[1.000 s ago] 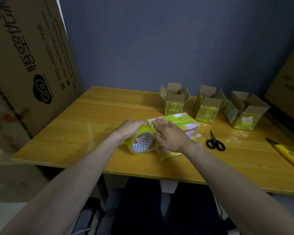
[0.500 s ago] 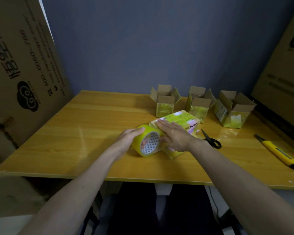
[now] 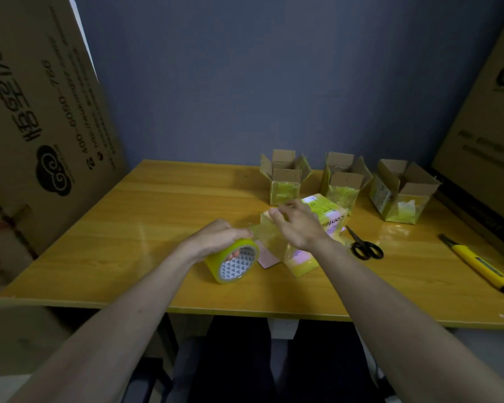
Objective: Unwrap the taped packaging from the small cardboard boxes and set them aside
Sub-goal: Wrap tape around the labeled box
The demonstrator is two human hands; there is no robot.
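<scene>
A person sits at a wooden table (image 3: 163,228), both bare forearms reaching forward over its near edge. The left hand (image 3: 218,238) curls over the top of a roll of yellow tape (image 3: 234,261), gripping it; the roll stands on its rim with its open core facing the near edge. A glossy, see-through yellowish band of tape (image 3: 266,232) stretches from the roll up and to the right, toward the far edge, to a taped package (image 3: 312,228). The right hand (image 3: 298,225) rests on that package, its fingertips (image 3: 274,214) at the band's far end; whether they pinch the tape or only press it cannot be told.

The package is a boxy bundle under shiny yellow film, with pink and green print. Its long axis runs diagonally, from nearer the front edge toward the far right corner. It lies just right of the roll, under the right hand, which is the nearer one. Any pull on the tape runs leftward along the band.

Three small open cardboard boxes (image 3: 285,177) stand in a row near the far edge, flaps up, matte brown with crinkled yellow tape on their sides. Black-handled scissors (image 3: 364,247) lie just right of the package. A long yellow utility knife (image 3: 477,264) lies near the right edge.
</scene>
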